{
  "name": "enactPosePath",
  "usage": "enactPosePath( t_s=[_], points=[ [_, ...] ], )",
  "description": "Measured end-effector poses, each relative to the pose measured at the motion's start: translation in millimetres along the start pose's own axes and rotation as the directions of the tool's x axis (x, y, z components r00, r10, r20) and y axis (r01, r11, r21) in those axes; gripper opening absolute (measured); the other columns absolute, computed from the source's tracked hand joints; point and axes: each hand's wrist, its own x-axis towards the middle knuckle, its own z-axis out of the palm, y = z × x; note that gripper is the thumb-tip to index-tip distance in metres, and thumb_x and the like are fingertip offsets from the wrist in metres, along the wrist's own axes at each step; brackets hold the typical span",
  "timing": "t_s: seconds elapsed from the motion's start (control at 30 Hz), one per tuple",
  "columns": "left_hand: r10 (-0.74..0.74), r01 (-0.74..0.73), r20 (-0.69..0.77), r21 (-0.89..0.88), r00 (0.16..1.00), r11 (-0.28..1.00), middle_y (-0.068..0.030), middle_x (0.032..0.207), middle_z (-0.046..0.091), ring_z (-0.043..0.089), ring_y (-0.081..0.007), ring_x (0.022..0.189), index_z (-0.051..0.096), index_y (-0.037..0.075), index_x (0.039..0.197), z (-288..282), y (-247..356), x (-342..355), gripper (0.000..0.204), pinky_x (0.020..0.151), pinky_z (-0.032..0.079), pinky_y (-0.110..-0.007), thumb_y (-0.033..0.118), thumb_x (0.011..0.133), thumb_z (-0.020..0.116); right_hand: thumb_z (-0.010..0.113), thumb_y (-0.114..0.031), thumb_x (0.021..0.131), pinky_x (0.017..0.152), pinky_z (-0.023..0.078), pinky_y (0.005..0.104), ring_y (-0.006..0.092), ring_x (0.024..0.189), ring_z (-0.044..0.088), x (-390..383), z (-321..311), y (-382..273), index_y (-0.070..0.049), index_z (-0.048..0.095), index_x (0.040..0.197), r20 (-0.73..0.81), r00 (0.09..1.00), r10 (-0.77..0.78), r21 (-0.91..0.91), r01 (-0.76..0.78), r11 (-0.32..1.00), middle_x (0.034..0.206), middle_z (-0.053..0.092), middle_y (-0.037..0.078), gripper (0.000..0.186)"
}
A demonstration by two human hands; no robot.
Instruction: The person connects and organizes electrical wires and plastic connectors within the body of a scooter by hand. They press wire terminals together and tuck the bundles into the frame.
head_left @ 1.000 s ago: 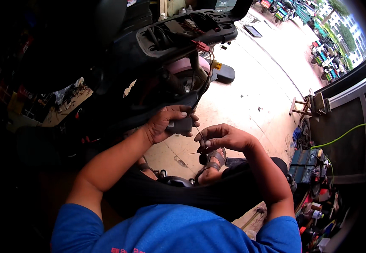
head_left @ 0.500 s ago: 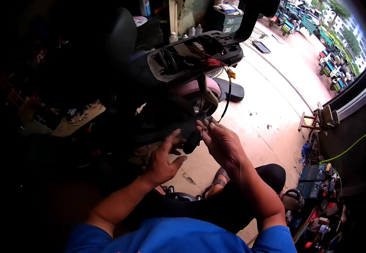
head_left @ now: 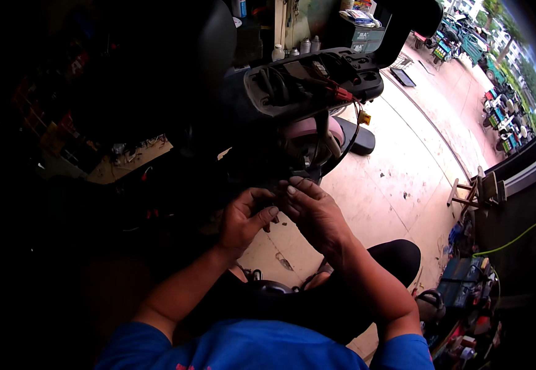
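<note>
My left hand point(head_left: 243, 221) has its fingers curled and its thumb drawn in. Beside it, my right hand point(head_left: 315, 214) pinches with thumb and fingertips. The fingertips of both hands nearly meet in front of the dark lower side of an electric scooter point(head_left: 259, 103). Deep shadow hides whatever lies between the fingers. Just beyond the hands is the scooter's wheel with a pink part point(head_left: 297, 131). Higher up, the scooter's open compartment shows dark cables, a red connector point(head_left: 344, 94) and a yellow connector point(head_left: 365, 117) hanging on a wire.
A long dark padded piece point(head_left: 357, 137) lies on the pale floor behind the wheel. To the right stand a small wooden stool point(head_left: 474, 190) and a blue toolbox point(head_left: 462, 280) amid loose tools. Spray cans and boxes point(head_left: 366, 34) sit at the back. Much of the left side is black shadow.
My left hand has closed from spread fingers and come up to my right hand. The dark rounded part near my right fingers no longer shows. The whole view has shifted, moving the scooter rightward.
</note>
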Motion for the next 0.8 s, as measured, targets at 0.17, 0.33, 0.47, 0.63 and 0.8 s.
enactPosePath(
  t_s=[0.17,0.33,0.47,0.63,0.8],
  points=[
    [-0.032,0.034,-0.034,0.072,0.999,0.997,-0.0040,0.092,0.073,0.068,-0.0097,0.087,0.071,0.002,0.107,-3,-2,5,0.010,0.078,0.054,-0.025,0.008,0.098,0.071,0.069,-0.022,0.108,0.098,0.058,0.0329,0.0207,0.111,0.071,-5,-7,-2,0.004,0.068,0.127,-0.055,0.996,0.072,-0.183,-0.081,0.980,0.121,0.074,0.014,0.033],
    [0.069,-0.053,-0.062,0.225,0.996,0.973,-0.0033,0.092,0.073,0.067,-0.0114,0.086,0.072,0.003,0.101,3,3,5,0.006,0.079,0.051,-0.027,0.003,0.095,0.069,0.074,-0.030,0.103,0.075,0.059,0.0345,0.0188,0.085,0.075,-14,-3,-25,0.002,0.076,0.111,-0.088,0.989,-0.120,-0.905,-0.030,0.424,0.108,0.078,0.016,0.033],
    [0.334,-0.329,0.087,0.524,0.938,0.786,-0.0028,0.092,0.070,0.066,-0.0116,0.085,0.070,0.003,0.098,9,11,7,0.004,0.079,0.051,-0.028,0.001,0.095,0.068,0.080,-0.021,0.098,0.080,0.060,0.0371,0.0284,0.084,0.077,-15,-3,-30,0.003,0.077,0.111,0.426,0.766,-0.481,-0.858,0.511,0.055,0.100,0.079,0.018,0.028],
    [0.405,-0.404,0.133,0.569,0.905,0.716,-0.0098,0.091,0.071,0.070,-0.0183,0.086,0.070,0.000,0.099,8,12,8,0.007,0.080,0.054,-0.032,0.006,0.096,0.070,0.078,-0.011,0.099,0.085,0.060,0.0308,0.0191,0.090,0.075,-16,-4,-33,0.000,0.078,0.116,0.272,0.954,-0.127,-0.875,0.300,0.379,0.105,0.079,0.013,0.020],
    [0.143,-0.143,0.022,0.314,0.989,0.939,-0.0045,0.087,0.071,0.067,-0.0117,0.083,0.072,0.002,0.101,2,3,8,0.008,0.077,0.051,-0.028,0.010,0.100,0.069,0.076,-0.010,0.100,0.090,0.059,0.0337,0.0231,0.097,0.075,-14,-9,-27,0.000,0.080,0.114,0.262,0.953,-0.154,-0.751,0.302,0.587,0.111,0.078,0.015,0.018]
  ],
)
